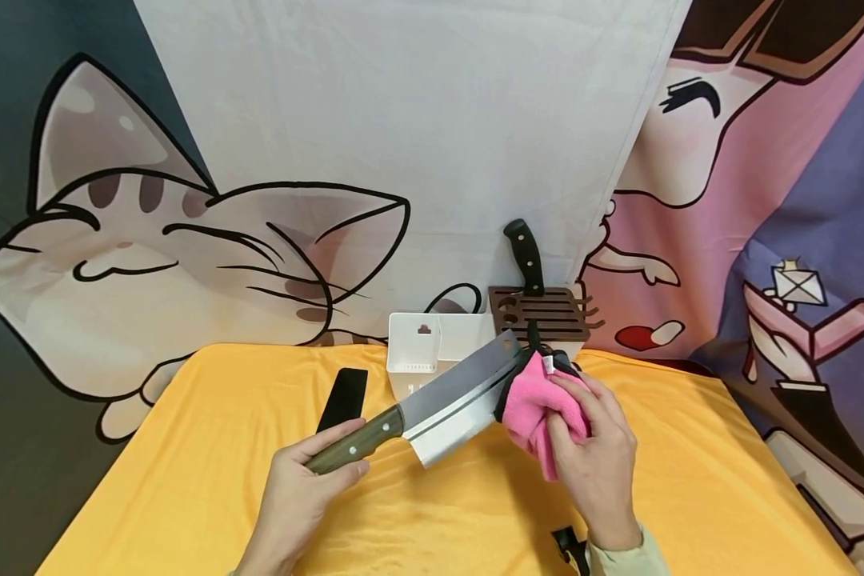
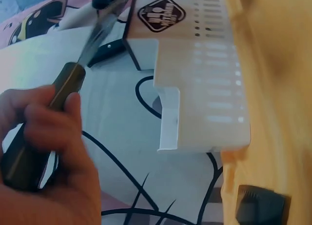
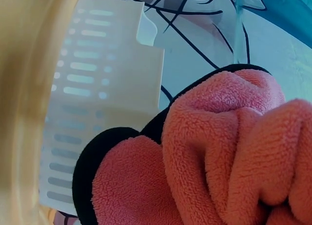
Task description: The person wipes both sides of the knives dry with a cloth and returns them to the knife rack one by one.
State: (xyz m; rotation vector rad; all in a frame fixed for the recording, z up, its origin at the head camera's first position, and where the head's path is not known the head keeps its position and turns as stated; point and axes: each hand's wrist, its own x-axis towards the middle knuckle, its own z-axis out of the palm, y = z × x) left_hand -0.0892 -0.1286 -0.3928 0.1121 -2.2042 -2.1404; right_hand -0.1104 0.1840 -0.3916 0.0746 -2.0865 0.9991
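My left hand [image 1: 295, 488] grips the olive-brown wooden handle [image 1: 360, 442] of a cleaver [image 1: 455, 408]. Its broad metal blade tilts up to the right, above the yellow cloth. In the left wrist view, fingers of that hand [image 2: 53, 132] curl round the handle. A bunched pink towel [image 1: 540, 400] with black edging is held in my right hand [image 1: 601, 456] against the blade's far end, covering part of it. The fluffy folds of the towel [image 3: 219, 152] fill much of the right wrist view, where the right hand itself is hidden.
Behind the blade stands a white knife rack [image 1: 414, 340] with a brown slotted top [image 1: 569, 316] and side hooks; a black-handled knife [image 1: 526, 252] is in it. A flat black object [image 1: 342, 396] lies on the yellow tablecloth [image 1: 209, 448]. Another black item [image 1: 570, 544] is near my right sleeve.
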